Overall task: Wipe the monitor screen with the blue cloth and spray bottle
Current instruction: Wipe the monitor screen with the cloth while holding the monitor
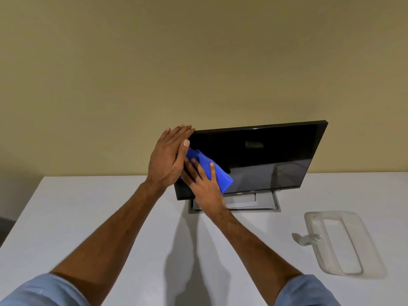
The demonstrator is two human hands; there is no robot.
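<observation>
A black monitor stands on its grey base on the white table, its dark screen tilted back. My left hand grips the monitor's upper left corner, fingers over the top edge and thumb on the front. My right hand presses the blue cloth flat against the lower left part of the screen. The clear spray bottle lies on its side on the table at the right, nozzle pointing left, apart from both hands.
The white table runs up to a beige wall close behind the monitor. The table's left edge slants down at the far left. Blue sleeves show at the bottom corners.
</observation>
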